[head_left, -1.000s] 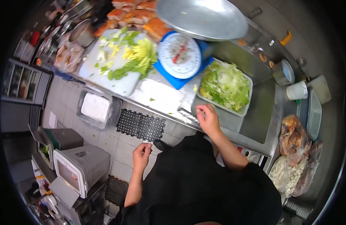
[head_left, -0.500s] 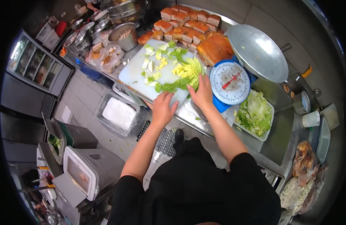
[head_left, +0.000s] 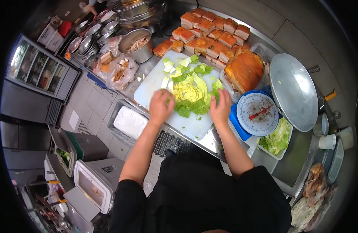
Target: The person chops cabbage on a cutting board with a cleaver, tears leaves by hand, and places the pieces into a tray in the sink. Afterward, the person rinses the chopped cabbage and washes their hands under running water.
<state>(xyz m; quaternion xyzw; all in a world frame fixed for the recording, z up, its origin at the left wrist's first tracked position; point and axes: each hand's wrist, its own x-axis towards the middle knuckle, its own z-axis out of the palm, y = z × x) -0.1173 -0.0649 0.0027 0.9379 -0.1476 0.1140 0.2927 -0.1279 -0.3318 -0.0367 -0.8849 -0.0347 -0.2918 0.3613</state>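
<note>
A heap of chopped leafy cabbage (head_left: 192, 91), yellow in the middle and green at the edges, lies on a white cutting board (head_left: 146, 87). My left hand (head_left: 160, 105) is at the heap's left side, fingers bent downward and thumb apart. On the opposite side, my right hand (head_left: 221, 106) is spread with its fingers at some green leaf pieces. The heap sits between my two palms, and neither hand is closed around it. Part of what the left fingertips touch is hidden.
Roasted pork belly blocks (head_left: 210, 44) line the counter's back. A blue dial scale (head_left: 257, 113) with a metal pan (head_left: 293, 93) stands right of the board, beside a white tray of cut leaves (head_left: 275, 141). A metal pot (head_left: 136, 44) and plastic bags (head_left: 121, 72) are left.
My hands have moved apart to the two sides of the cabbage, and the cut pieces are gathered closer together. The whole view has shifted, with the counter further right.
</note>
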